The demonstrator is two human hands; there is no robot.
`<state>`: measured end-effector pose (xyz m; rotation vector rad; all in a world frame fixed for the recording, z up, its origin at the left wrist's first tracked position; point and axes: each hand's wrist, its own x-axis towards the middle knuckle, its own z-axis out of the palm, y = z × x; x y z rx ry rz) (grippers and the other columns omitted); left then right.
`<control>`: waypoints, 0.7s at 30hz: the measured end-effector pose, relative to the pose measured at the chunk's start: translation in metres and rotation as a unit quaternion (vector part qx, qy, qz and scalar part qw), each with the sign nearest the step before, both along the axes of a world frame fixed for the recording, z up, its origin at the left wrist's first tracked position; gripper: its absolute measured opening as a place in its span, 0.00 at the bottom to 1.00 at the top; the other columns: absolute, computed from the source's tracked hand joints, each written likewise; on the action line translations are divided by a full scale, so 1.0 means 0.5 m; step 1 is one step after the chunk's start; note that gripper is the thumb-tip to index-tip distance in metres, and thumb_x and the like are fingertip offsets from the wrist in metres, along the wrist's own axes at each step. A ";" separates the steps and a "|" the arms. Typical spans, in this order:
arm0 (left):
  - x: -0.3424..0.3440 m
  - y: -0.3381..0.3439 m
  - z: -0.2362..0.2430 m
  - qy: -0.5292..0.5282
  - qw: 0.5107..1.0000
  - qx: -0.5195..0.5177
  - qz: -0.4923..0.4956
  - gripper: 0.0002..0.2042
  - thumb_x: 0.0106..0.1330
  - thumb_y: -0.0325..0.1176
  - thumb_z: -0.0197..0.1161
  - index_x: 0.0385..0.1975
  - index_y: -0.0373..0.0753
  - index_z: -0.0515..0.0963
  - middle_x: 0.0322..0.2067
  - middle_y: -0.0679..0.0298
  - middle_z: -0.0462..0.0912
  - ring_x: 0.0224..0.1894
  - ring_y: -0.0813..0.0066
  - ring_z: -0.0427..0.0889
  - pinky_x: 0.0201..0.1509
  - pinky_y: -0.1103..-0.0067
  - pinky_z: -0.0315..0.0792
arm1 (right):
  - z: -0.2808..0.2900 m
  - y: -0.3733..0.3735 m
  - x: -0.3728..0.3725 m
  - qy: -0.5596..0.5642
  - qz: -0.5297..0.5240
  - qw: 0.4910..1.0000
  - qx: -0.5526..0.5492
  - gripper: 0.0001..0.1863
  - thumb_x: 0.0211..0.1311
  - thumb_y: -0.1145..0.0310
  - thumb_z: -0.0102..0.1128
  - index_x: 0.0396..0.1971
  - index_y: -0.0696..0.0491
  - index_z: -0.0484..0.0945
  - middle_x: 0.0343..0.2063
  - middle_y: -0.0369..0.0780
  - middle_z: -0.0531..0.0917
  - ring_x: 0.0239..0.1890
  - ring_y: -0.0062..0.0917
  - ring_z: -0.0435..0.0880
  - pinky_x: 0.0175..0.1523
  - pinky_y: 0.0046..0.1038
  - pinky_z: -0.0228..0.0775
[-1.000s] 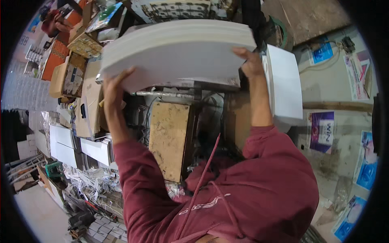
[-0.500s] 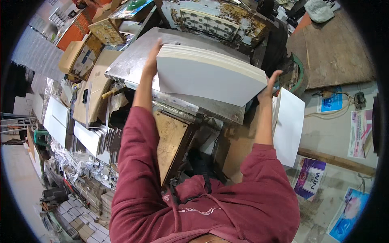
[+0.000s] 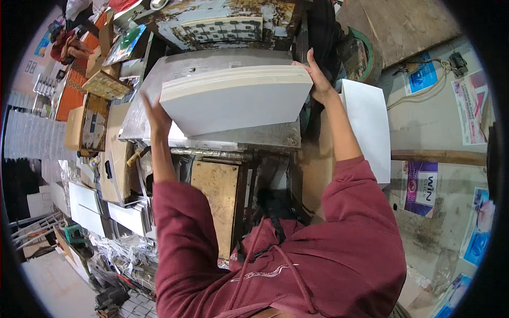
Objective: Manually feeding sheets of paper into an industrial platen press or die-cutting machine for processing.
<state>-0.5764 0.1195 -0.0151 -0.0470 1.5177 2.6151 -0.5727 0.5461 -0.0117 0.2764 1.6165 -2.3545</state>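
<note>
A thick stack of white paper (image 3: 238, 108) stands on its long edge over the grey metal worktable (image 3: 268, 137), its cream-toned edges facing up. My left hand (image 3: 157, 117) presses against the left end of the stack, thumb pointing up. At the opposite end my right hand (image 3: 319, 84) grips the upper corner with fingers spread along it. The stack is held between both hands; whether its lower edge touches the table I cannot tell. Beside my right forearm is another white paper stack (image 3: 367, 130).
Behind the worktable rises a rusty, paint-flaked machine panel (image 3: 222, 29). A wooden board (image 3: 214, 199) sits below the table's front edge. To the left are a brown carton (image 3: 115, 159) and several white sheet piles (image 3: 87, 206). Another person (image 3: 68, 46) sits at the far left.
The stack has turned: its right end swung away from me and its left end came nearer. Both hands moved with it, and the whole view has shifted.
</note>
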 end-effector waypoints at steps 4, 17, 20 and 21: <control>0.037 0.028 -0.070 0.121 0.917 -0.283 0.252 0.42 0.64 0.68 0.42 0.55 0.26 0.69 0.49 0.51 0.76 0.52 0.66 0.71 0.58 0.74 0.62 | 0.145 -0.015 -0.027 0.108 0.136 0.816 0.552 0.43 0.66 0.32 0.30 0.33 0.57 0.84 0.32 0.40 0.85 0.41 0.27 0.80 0.51 0.29 0.66; 0.011 0.085 0.047 0.293 0.868 -0.338 0.214 0.27 0.70 0.52 0.46 0.42 0.27 0.74 0.31 0.63 0.78 0.35 0.77 0.72 0.41 0.77 0.66 | 0.181 -0.270 0.033 0.362 0.231 0.679 0.595 0.49 0.32 0.31 0.70 0.47 0.58 0.73 0.38 0.48 0.82 0.44 0.39 0.82 0.54 0.38 0.70; 0.004 0.143 0.195 0.393 0.806 -0.417 0.149 0.21 0.63 0.45 0.59 0.40 0.29 0.76 0.27 0.55 0.79 0.27 0.70 0.73 0.34 0.78 0.70 | 0.238 -0.202 0.057 0.355 0.116 0.756 0.538 0.42 0.32 0.40 0.76 0.47 0.51 0.74 0.40 0.43 0.82 0.41 0.32 0.83 0.48 0.34 0.74; -0.002 0.164 0.251 0.396 0.750 -0.510 0.143 0.23 0.62 0.49 0.60 0.40 0.30 0.76 0.26 0.53 0.79 0.28 0.70 0.76 0.36 0.75 0.71 | 0.245 -0.183 0.064 0.359 0.089 0.769 0.521 0.37 0.38 0.47 0.77 0.47 0.52 0.73 0.39 0.40 0.82 0.41 0.27 0.82 0.47 0.31 0.75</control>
